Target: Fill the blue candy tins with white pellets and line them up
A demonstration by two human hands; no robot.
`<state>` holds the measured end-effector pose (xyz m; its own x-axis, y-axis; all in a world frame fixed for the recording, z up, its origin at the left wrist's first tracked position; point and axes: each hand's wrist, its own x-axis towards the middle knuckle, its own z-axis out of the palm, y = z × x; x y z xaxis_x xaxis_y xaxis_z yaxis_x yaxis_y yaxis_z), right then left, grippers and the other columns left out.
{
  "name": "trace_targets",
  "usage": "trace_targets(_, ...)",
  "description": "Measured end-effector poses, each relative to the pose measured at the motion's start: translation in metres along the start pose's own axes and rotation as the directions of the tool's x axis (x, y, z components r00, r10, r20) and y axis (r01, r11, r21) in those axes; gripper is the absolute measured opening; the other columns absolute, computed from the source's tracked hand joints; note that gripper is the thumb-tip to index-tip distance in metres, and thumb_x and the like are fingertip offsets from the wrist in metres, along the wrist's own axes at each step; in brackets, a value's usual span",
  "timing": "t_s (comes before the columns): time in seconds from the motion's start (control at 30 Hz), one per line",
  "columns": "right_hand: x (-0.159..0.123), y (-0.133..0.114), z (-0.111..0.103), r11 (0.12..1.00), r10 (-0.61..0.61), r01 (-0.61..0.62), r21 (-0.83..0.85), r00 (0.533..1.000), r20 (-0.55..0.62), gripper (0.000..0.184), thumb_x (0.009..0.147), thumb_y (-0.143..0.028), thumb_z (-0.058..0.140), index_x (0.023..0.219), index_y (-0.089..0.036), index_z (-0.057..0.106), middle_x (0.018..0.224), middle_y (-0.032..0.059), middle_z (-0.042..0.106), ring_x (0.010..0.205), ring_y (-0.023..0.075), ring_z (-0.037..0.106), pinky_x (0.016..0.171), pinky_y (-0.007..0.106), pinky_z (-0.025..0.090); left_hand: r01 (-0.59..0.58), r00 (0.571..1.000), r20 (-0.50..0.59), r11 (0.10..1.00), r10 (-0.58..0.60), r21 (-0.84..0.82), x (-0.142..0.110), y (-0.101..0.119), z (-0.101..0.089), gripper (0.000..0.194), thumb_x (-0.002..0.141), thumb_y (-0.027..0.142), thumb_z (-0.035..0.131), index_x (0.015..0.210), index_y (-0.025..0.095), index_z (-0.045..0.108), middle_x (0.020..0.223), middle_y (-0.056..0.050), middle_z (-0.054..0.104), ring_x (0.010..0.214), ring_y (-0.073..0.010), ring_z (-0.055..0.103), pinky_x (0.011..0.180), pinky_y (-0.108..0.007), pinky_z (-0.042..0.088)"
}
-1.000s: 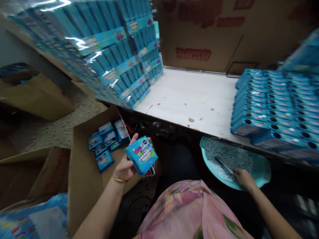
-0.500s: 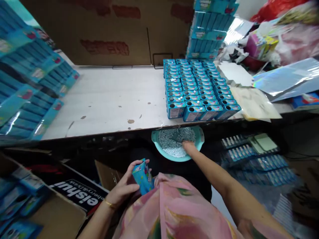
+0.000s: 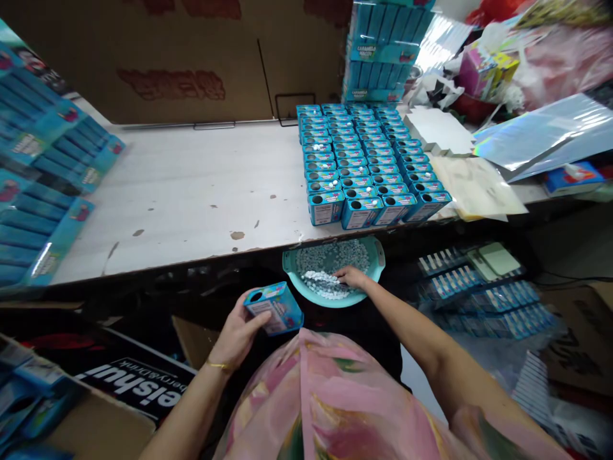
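Observation:
My left hand point(image 3: 242, 332) is wrapped round a small blue candy box point(image 3: 278, 308), tilted, with a dark round hole in its top end. To its right, a turquoise basin point(image 3: 330, 299) holds many small white candies point(image 3: 354, 255). My right hand point(image 3: 352, 276) is over the basin, fingers closed on a scoop point(image 3: 322, 278) heaped with white candies; its handle is mostly hidden by the fingers. The scoop lies just right of the box, apart from it.
Rows of upright blue boxes point(image 3: 357, 166) with holes on top stand on the white table point(image 3: 205, 191). Packed display trays are stacked at left point(image 3: 43, 217) and at the back point(image 3: 378, 57). Plastic-wrapped packs point(image 3: 493, 300) sit low at right; an open carton point(image 3: 100, 415) stands lower left.
My right hand has drawn the scoop up and left from within the candies, now loaded. My left hand has turned the box so its holed end faces up and left.

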<state>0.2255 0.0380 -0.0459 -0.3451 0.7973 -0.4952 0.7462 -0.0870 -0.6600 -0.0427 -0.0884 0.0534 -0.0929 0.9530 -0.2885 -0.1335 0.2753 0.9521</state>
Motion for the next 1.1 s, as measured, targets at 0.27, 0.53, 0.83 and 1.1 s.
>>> trace_targets(0.27,-0.057,-0.019,-0.064,0.945,-0.085,0.127,0.302,0.985,-0.147,0.034,0.064,-0.009,0.048,0.093,-0.011,0.066,0.056,-0.0008,0.055,0.043,0.0049,0.038,0.041,0.017,0.031,-0.291,0.956,0.101,0.849,0.276,0.441,0.062,-0.007,0.036,0.045,0.06,0.029,0.063,0.1,0.017,0.048,0.094,-0.004,0.056,0.087,-0.0187,0.053,0.085,-0.036,0.04)
trace_targets(0.53,-0.084,-0.067,-0.104,0.927,-0.303,0.256,-0.275,0.943,-0.141,0.029,0.069,-0.013,0.047,0.086,-0.021,0.069,0.074,0.0014,0.065,0.066,0.011,0.054,0.059,0.019,0.037,-0.459,0.887,0.271,0.657,0.373,0.599,0.095,-0.021,0.081,0.039,0.064,0.023,0.056,0.102,0.018,0.05,0.1,-0.005,0.056,0.095,-0.0205,0.052,0.086,-0.035,0.039)
trace_targets(0.83,-0.094,-0.129,-0.099,0.704,-0.21,0.053,-0.708,0.968,-0.136,0.026,0.073,-0.014,0.046,0.092,-0.016,0.064,0.089,0.0114,0.064,0.087,0.0223,0.057,0.075,0.033,0.04,-0.488,0.867,0.289,0.576,0.406,0.655,0.096,-0.035,0.088,0.036,0.066,0.019,0.054,0.101,0.019,0.051,0.103,-0.006,0.056,0.096,-0.0209,0.051,0.086,-0.035,0.039)
trace_targets(1.1,-0.098,-0.134,-0.097,0.676,-0.252,0.069,-0.734,0.957,-0.142,0.028,0.076,-0.015,0.042,0.097,-0.012,0.061,0.09,0.0136,0.063,0.089,0.0232,0.056,0.078,0.035,0.039,-0.46,0.886,0.262,0.65,0.383,0.604,0.104,-0.042,0.085,0.037,0.064,0.02,0.055,0.101,0.017,0.049,0.101,-0.006,0.055,0.095,-0.0202,0.051,0.085,-0.034,0.038)
